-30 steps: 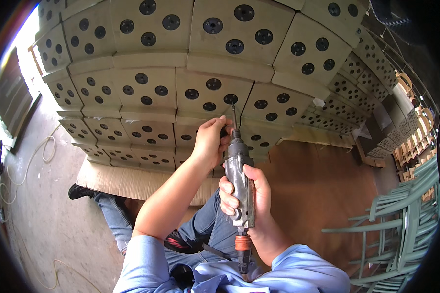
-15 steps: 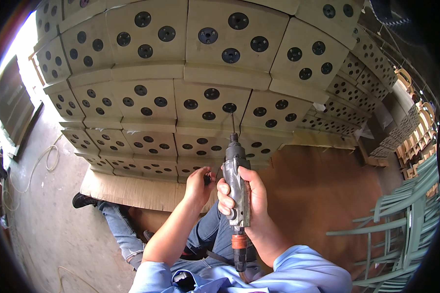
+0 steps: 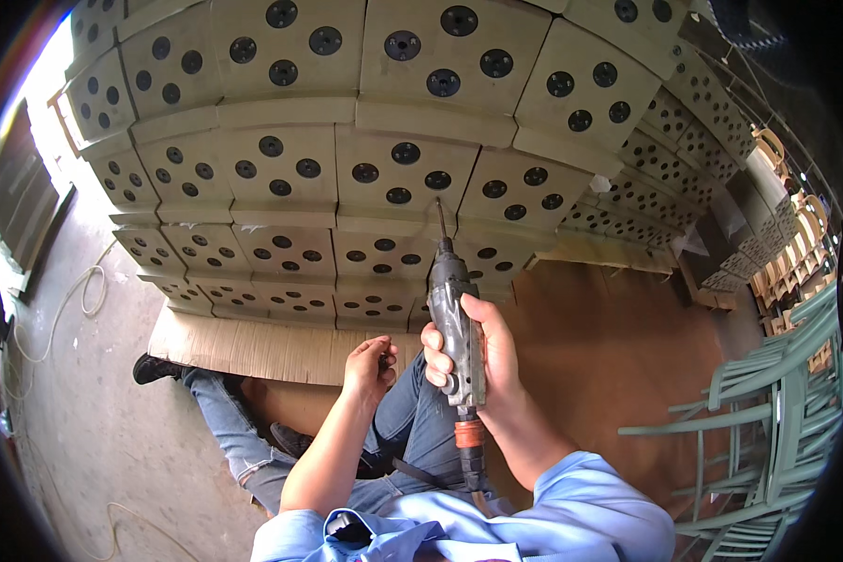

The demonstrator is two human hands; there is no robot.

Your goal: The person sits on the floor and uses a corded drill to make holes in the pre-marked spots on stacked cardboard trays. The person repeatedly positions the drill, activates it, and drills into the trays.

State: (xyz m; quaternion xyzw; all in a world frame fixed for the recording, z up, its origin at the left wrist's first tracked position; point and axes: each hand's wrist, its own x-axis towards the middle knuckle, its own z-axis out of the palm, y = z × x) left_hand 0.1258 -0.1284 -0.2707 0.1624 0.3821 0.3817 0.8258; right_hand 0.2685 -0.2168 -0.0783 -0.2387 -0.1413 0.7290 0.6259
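My right hand (image 3: pixel 490 348) is wrapped round a grey-black air screwdriver (image 3: pixel 456 318) with an orange collar at its lower end. The long thin bit points up and away from me. Its tip shows just below a black round disc (image 3: pixel 437 180) on a tan panel (image 3: pixel 401 214); whether they touch I cannot tell. Each panel in the stack carries several such discs. To the left of the tool and lower than its chuck, my left hand (image 3: pixel 369 368) is closed, fingertips together. Something small and dark shows in it, too small to name.
Stacked panels rise in front of me on a cardboard sheet (image 3: pixel 244 348). Green metal frames (image 3: pixel 787 412) are piled at the right, with curved wooden parts (image 3: pixel 806 229) behind. A pale hose (image 3: pixel 92 281) lies on the floor at left. My legs (image 3: pixel 225 421) are folded below.
My left hand has drawn down and slightly left, away from the panels. The screwdriver stays in my right hand, its bit still near the same disc. The whole view has shifted a little.
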